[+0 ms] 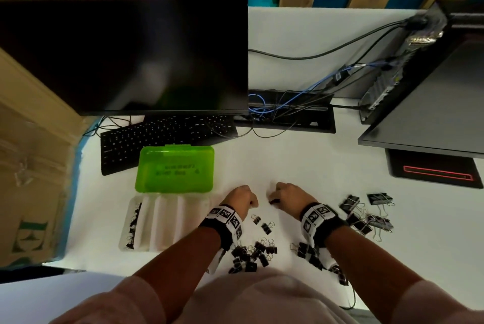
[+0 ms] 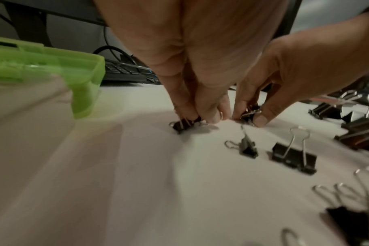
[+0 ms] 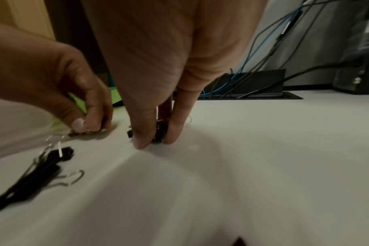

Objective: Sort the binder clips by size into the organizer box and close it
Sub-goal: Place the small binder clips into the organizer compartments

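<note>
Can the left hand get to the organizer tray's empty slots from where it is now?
Probably yes. The left hand, pinching a small clip on the desk, is just right of the tray, with only bare desk between them. The green lid is folded back, leaving the slots open from above.

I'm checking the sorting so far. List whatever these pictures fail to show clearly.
- Head view: the clip under the left hand is hidden by its knuckles.
- Head view: the print on the green lid is too blurred to read.
- Head view: the organizer tray blends into the white desk; only its leftmost compartment plainly holds clips.
- Right wrist view: the small clip in the right hand is mostly covered by fingers.
</note>
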Demonstrator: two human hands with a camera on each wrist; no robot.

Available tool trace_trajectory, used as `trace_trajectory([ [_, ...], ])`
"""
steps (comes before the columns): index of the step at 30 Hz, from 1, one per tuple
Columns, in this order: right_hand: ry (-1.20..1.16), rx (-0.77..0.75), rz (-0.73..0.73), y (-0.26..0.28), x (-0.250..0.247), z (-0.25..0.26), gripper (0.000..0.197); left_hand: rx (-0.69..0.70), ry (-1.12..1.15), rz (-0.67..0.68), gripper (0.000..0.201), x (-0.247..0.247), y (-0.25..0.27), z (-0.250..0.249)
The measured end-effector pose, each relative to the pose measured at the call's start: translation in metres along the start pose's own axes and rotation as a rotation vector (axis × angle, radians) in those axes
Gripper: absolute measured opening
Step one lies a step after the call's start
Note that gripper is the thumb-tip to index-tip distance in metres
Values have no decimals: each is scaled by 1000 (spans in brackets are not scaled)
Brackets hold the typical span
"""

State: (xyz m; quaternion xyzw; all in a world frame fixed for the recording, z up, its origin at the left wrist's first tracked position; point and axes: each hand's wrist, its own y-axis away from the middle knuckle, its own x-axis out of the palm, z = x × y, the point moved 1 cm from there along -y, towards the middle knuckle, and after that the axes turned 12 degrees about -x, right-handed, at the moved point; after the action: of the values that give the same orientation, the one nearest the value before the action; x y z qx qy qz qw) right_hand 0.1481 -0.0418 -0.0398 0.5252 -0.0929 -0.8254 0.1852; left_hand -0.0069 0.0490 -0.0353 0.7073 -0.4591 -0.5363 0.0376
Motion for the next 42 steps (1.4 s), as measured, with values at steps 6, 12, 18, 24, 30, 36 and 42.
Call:
trace_trajectory([
  [6,-199,29,-73,13,-13,-11,23,37,71,-42,27,11,13,-5],
  [12,-282,71,-121,23,-14,-14,21,93,-143,-84,19,15,24,-8],
  [18,-272,104,-87,30,-14,-11,21,-58,-128,9,17,11,23,-1],
  [24,-209,120,-20,29,-13,-6,25,1,-50,-60,14,18,23,5],
  [30,-129,137,33,25,-4,2,28,74,10,-58,28,22,22,-3],
  [36,-120,147,33,22,-1,7,29,23,17,-58,22,26,16,-10],
  [42,-170,136,-11,24,-1,6,31,-40,81,-48,14,20,7,-4],
])
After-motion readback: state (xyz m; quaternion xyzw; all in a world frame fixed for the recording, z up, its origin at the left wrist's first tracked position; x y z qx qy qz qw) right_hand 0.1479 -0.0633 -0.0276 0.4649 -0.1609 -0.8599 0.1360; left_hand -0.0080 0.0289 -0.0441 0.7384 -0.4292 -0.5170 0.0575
